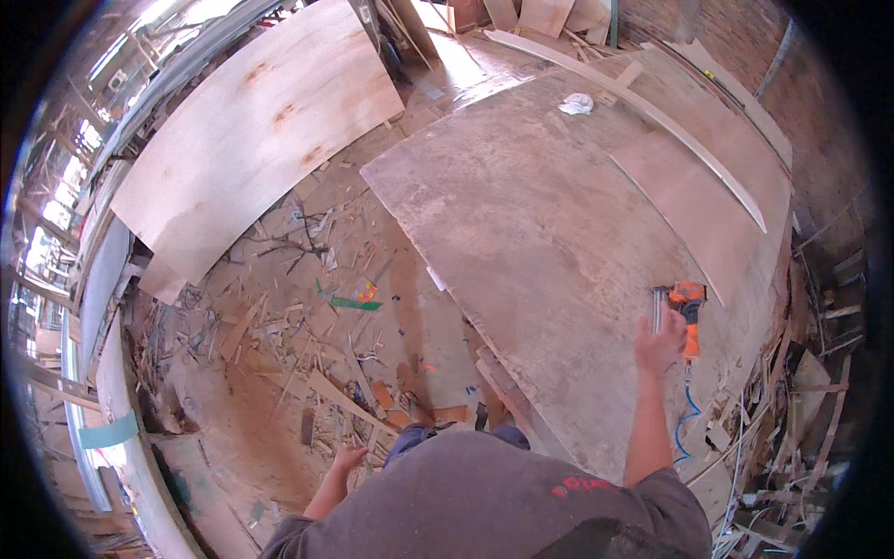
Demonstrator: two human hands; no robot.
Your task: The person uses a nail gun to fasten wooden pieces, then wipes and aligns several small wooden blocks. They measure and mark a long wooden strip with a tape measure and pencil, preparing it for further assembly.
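My right hand [657,347] is over the big wooden board on the right, at an orange and black nail gun [689,296]. The gun's grey magazine runs down between my thumb and fingers, which close on it. Its orange handle points toward me, and a blue coiled air hose [690,402] leads off from the handle's end. My left hand [350,456] hangs low at my left side above the littered floor. Its fingers are curled in, and nothing shows in them.
A pale plywood sheet [270,116] lies at the far left. On the large board [521,205] rest a thinner sheet [689,191], a long wooden strip [652,112] and a crumpled white item [576,103]. Wood scraps [317,326] cover the floor at left; offcuts [801,410] are piled at right.
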